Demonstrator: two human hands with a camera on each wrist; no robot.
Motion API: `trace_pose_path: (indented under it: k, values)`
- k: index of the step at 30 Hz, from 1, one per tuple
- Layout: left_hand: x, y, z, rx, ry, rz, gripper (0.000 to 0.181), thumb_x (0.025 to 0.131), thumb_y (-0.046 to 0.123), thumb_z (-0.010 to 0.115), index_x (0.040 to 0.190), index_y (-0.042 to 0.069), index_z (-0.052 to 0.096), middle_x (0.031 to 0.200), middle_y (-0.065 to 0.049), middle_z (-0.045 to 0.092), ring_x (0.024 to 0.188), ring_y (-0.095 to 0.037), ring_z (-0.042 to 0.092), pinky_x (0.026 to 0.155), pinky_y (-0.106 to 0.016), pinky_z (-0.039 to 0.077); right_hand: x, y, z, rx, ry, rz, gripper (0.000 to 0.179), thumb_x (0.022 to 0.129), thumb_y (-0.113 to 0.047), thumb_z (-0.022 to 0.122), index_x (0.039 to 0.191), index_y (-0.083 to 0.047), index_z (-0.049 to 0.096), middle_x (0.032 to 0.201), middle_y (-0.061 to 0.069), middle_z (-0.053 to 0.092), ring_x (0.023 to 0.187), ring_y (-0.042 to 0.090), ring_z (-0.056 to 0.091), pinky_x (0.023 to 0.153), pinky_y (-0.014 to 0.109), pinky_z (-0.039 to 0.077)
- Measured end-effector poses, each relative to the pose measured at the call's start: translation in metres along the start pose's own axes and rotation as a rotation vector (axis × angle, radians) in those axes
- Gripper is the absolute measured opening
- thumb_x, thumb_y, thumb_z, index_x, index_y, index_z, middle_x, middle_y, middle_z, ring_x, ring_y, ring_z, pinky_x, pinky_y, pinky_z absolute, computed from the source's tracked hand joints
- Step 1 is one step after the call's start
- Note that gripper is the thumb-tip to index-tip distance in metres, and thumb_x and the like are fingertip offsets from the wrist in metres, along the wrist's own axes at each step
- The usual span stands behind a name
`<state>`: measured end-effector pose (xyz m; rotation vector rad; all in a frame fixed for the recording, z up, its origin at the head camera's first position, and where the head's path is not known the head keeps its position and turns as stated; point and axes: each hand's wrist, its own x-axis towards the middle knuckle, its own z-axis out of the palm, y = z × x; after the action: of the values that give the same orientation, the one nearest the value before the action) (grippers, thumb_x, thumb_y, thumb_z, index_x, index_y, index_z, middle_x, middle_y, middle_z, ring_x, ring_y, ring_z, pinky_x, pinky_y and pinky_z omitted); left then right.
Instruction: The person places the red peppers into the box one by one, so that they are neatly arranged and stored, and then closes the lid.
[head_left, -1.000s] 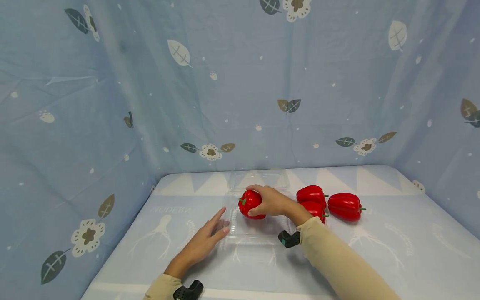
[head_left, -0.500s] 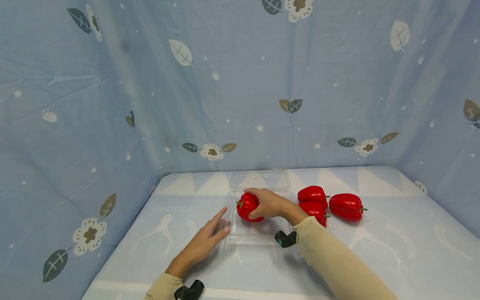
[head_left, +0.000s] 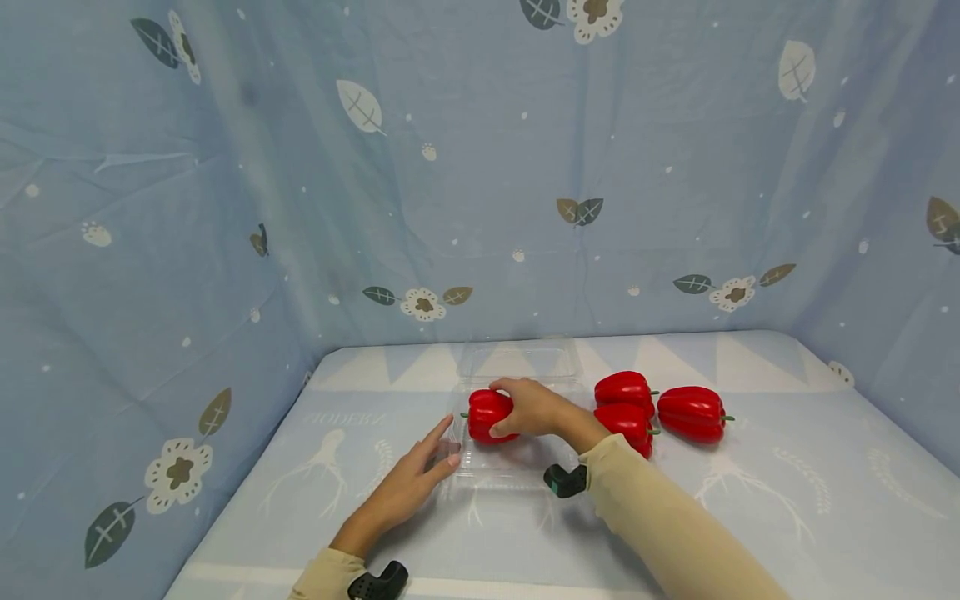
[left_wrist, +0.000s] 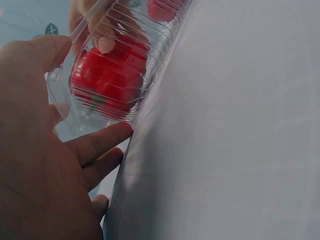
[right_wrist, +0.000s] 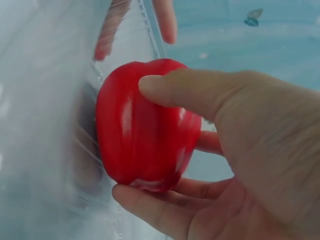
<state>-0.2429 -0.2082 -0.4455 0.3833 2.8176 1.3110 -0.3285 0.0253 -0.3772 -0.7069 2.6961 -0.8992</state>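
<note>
Turning its stem [head_left: 465, 415] to nine o'clock, the right hand [head_left: 534, 407] pinches a pepper [head_left: 486, 412] sideways in the box [head_left: 495, 475]; left hand [head_left: 407, 483] spread.

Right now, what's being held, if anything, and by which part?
The right hand grips a red pepper by its sides, toward the end opposite the stem. The left hand, at the clear container's left side, shows no grip.

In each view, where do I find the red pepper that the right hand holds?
Head: red pepper, near centre horizontally, below mid-height.
Left wrist: red pepper, upper left, seen through the clear container.
Right wrist: red pepper, near the centre.
Shared landmark: the right hand, gripping it.
</note>
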Motion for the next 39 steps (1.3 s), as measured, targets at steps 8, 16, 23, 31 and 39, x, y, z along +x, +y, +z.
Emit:
trace_pose_path:
  k: [8,16,23,31,39]
  values:
    - [0.0,0.0,0.0,-0.001,0.005,-0.01,0.071,0.1,0.052,0.054,0.161,0.028,0.026,0.137,-0.005,0.06,0.138,-0.034,0.045,0.109,-0.067,0.029,-0.003,0.0,-0.002,0.007,0.001,-0.003,0.067,0.085,-0.024,0.08,0.145,-0.01,0.052,0.129,0.007,0.062,0.111,0.024,0.058,0.091,0.043,0.055]
    - [0.0,-0.002,0.0,-0.015,0.001,0.002,0.07,0.101,0.049,0.055,0.16,0.029,0.026,0.138,-0.005,0.06,0.138,-0.034,0.045,0.109,-0.067,0.029,0.0,0.002,0.003,-0.001,0.035,0.008,0.072,0.081,-0.026,0.085,0.143,-0.009,0.053,0.13,0.01,0.061,0.116,0.027,0.057,0.091,0.044,0.055]
    - [0.0,-0.001,0.0,-0.003,0.007,-0.001,0.07,0.101,0.05,0.055,0.16,0.029,0.026,0.14,-0.008,0.058,0.138,-0.036,0.044,0.108,-0.068,0.029,0.0,0.003,0.004,0.033,0.034,0.021,0.073,0.081,-0.027,0.085,0.144,-0.01,0.052,0.132,0.009,0.06,0.117,0.027,0.056,0.092,0.044,0.055]
    - [0.0,0.001,0.003,0.003,0.006,-0.02,0.07,0.1,0.05,0.056,0.16,0.03,0.026,0.143,-0.009,0.056,0.139,-0.037,0.043,0.108,-0.07,0.028,-0.007,0.008,0.001,0.061,0.021,0.007,0.076,0.085,-0.031,0.081,0.149,-0.007,0.047,0.136,0.01,0.059,0.119,0.027,0.057,0.095,0.046,0.053]
    - [0.001,0.002,0.001,-0.01,0.018,-0.039,0.07,0.099,0.051,0.057,0.16,0.033,0.027,0.144,-0.008,0.055,0.139,-0.036,0.043,0.108,-0.07,0.026,-0.019,0.011,-0.007,0.147,0.098,-0.018,0.063,0.088,-0.032,0.077,0.143,-0.01,0.054,0.129,0.015,0.062,0.117,0.031,0.06,0.092,0.048,0.054]
